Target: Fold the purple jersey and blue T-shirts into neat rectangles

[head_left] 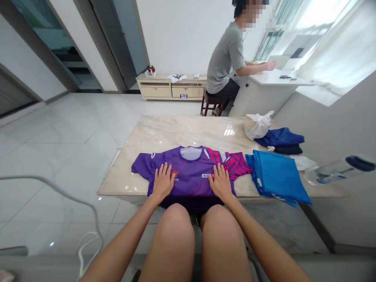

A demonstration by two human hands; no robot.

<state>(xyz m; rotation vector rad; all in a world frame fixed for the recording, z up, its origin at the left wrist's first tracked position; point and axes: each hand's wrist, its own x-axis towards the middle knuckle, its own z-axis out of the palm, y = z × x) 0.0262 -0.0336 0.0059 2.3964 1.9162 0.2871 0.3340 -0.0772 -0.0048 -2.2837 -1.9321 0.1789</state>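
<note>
Lying spread at the table's [176, 127] near edge, the purple shirt [190, 174] has its collar toward the far side and its lower part hanging over. The left hand [163, 182] rests flat on its left half, the right hand [221, 182] on its right half, both open-fingered and gripping nothing. Just right is a folded blue cloth [277, 174], then a bottle [335, 171]; farther back, a plastic bag [257, 125] and navy clothes [280, 137]. Far right, a person [226, 58] sits on a stool [212, 100].
</note>
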